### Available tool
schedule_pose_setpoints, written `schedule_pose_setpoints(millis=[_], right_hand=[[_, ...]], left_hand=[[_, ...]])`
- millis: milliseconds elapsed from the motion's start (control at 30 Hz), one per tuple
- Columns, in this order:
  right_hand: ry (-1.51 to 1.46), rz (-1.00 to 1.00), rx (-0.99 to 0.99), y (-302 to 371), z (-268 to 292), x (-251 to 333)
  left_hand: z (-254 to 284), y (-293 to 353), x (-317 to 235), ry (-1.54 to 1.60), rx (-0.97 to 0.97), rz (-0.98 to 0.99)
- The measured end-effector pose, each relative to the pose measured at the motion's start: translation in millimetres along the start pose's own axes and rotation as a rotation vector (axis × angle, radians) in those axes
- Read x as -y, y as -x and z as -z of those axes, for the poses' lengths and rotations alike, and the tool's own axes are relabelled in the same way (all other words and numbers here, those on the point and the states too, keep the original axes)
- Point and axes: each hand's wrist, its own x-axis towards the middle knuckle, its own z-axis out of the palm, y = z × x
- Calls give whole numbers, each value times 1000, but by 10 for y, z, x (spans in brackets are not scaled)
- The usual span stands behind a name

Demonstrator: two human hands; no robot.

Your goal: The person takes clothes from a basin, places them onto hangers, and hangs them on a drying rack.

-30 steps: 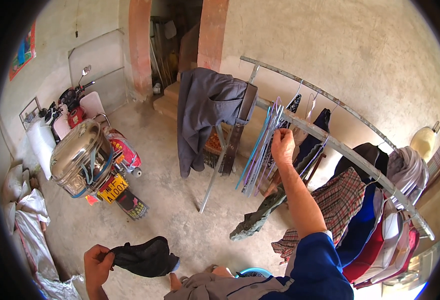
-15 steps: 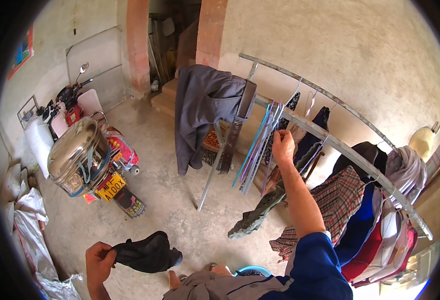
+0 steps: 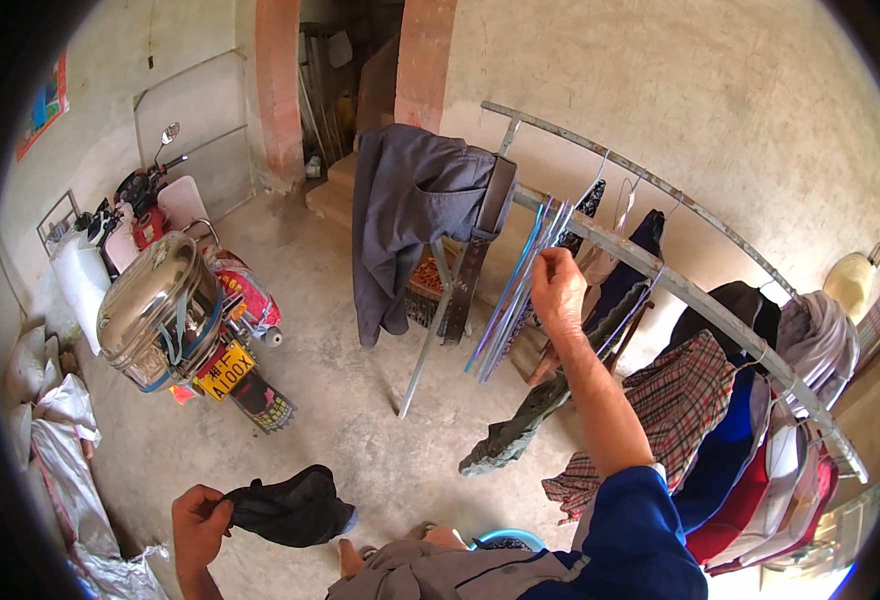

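Observation:
At the lower left, my left hand (image 3: 200, 525) pinches one edge of a small black garment (image 3: 292, 506), which hangs crumpled to the right; its exact kind cannot be made out. My right hand (image 3: 558, 290) reaches up to a bunch of thin hangers (image 3: 516, 290), blue, purple and whitish, that dangle from the metal rack (image 3: 650, 262). Its fingers are closed against the right side of the bunch, seemingly round one hanger. Draped over the rack's far end are grey trousers (image 3: 415, 215) with a brown belt (image 3: 495, 200).
A plaid shirt (image 3: 680, 385) and several other garments hang along the rack on the right. Below me stands a light-blue basin (image 3: 530, 538) with dark cloth inside. On the left is a motorcycle (image 3: 250, 395) carrying a metal box (image 3: 155, 300), near white sacks (image 3: 70, 470).
My right hand has shifted slightly left and up, and the hangers beside it have swung and spread a little. My left hand and the black garment have barely moved.

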Motion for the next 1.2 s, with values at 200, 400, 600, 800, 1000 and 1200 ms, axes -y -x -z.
schedule_pose_setpoints(millis=[200, 400, 600, 800, 1000, 1200], right_hand=[[220, -47, 220, -116, -179, 303], [631, -211, 396, -263, -183, 372], [771, -218, 628, -402, -202, 420], [693, -322, 512, -352, -303, 364], [525, -183, 330, -293, -313, 417], [270, -112, 217, 110, -148, 565]], left_hand=[[-33, -42, 2, -6, 16, 8], [-30, -56, 1, -4, 21, -2], [0, -40, 25, 11, 17, -2], [51, -27, 61, 23, 6, 0], [70, 16, 71, 13, -1, 22], [99, 21, 108, 25, -5, 12]])
